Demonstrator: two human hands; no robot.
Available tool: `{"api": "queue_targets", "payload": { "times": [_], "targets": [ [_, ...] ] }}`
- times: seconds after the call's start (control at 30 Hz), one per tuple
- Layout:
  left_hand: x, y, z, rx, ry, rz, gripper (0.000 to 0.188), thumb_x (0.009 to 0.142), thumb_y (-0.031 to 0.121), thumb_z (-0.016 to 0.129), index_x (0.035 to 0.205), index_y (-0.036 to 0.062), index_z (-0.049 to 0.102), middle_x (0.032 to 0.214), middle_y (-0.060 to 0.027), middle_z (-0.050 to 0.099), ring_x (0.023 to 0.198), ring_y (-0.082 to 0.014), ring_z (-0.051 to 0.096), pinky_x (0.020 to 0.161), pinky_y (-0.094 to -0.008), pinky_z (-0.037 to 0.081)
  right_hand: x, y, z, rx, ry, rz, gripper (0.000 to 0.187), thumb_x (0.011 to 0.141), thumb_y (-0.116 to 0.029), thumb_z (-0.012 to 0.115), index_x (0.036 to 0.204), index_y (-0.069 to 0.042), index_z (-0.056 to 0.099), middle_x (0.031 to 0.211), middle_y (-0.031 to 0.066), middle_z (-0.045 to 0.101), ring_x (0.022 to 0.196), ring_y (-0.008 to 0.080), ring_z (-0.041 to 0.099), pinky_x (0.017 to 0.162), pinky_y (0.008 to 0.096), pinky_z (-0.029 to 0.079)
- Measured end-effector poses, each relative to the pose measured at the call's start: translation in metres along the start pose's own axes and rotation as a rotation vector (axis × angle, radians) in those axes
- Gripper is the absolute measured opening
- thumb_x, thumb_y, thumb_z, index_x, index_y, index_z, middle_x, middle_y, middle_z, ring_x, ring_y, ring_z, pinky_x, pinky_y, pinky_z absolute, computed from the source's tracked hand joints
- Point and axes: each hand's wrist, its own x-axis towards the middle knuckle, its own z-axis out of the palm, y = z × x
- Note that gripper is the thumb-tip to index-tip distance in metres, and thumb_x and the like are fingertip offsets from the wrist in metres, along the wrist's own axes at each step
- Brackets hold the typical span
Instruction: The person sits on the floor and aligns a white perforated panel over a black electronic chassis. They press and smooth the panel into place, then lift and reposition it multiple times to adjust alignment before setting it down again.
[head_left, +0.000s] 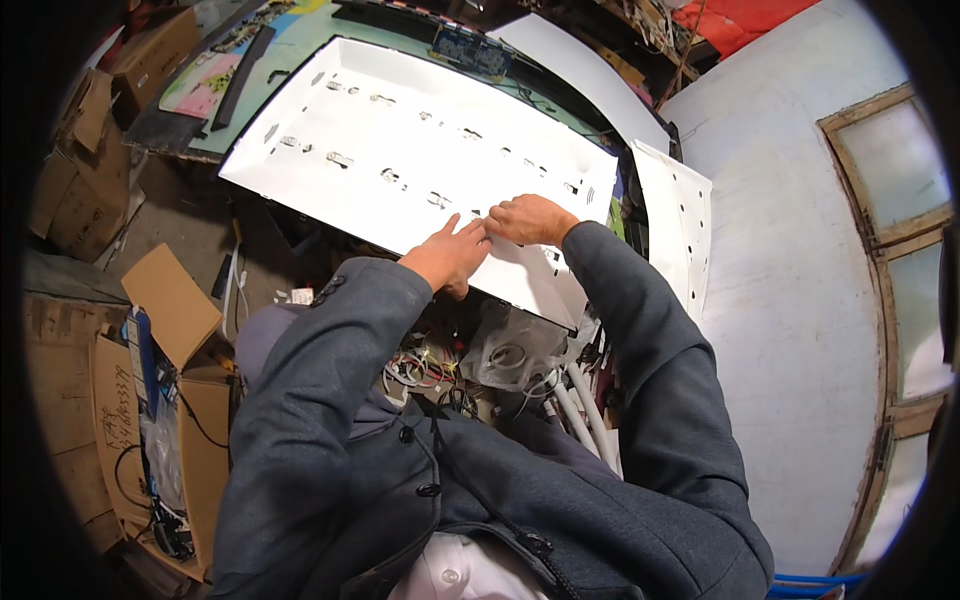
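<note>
A large white panel (370, 135) with raised edges and rows of small slots and clips lies tilted across the bench in front of me. It looks like the backlight tray of a flat screen. My left hand (450, 258) rests on its near edge, fingers stretched out and pointing to the right. Just beside it, my right hand (530, 220) is closed, its fingertips pinched together against the white surface near one of the slots. Whatever those fingers hold, if anything, is hidden. The two hands almost touch.
Under the panel is a bench with a green top (300, 55). A white perforated sheet (672, 225) leans at the right, near the pale wall (780, 300). Below the panel are tangled wires (420, 370), a clear plastic bag (510, 345) and white tubes (590, 410). An open cardboard box (205, 430) stands left.
</note>
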Motion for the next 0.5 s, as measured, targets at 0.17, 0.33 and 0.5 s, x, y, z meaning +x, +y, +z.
{"api": "queue_targets", "payload": {
  "times": [0.17, 0.33, 0.5],
  "targets": [
    [-0.004, 0.0, -0.003, -0.005, -0.02, -0.02, 0.085, 0.066, 0.02, 0.079, 0.141, -0.0023, 0.044, 0.156, -0.021, 0.035, 0.153, -0.0327, 0.023, 0.125, -0.0551, 0.019, -0.002, -0.007, -0.001, 0.223, 0.102, 0.188, 0.012, 0.09, -0.013, 0.065, 0.1, -0.007, 0.064, 0.091, 0.0068, 0.062, 0.088, 0.0236, 0.067, 0.072, 0.0353, 0.057],
    [-0.001, 0.001, -0.004, -0.006, -0.027, -0.026, 0.096, 0.067, 0.022, 0.082, 0.149, -0.0003, 0.037, 0.164, -0.0205, 0.024, 0.155, -0.0308, 0.019, 0.126, -0.0544, 0.018, -0.012, -0.017, 0.01, 0.585, 0.227, 0.536, 0.011, 0.091, -0.01, 0.065, 0.101, -0.008, 0.071, 0.099, 0.0082, 0.065, 0.09, 0.03, 0.066, 0.075, 0.0395, 0.054],
    [-0.003, 0.002, -0.006, 0.001, -0.061, -0.049, 0.099, 0.069, 0.022, 0.082, 0.153, 0.001, 0.034, 0.166, -0.0193, 0.02, 0.156, -0.0296, 0.017, 0.126, -0.0537, 0.017, -0.011, -0.028, 0.013, 0.627, 0.265, 0.671, 0.012, 0.091, -0.011, 0.067, 0.098, -0.007, 0.075, 0.094, 0.01, 0.067, 0.089, 0.0314, 0.066, 0.076, 0.0394, 0.053]
  ]
}}
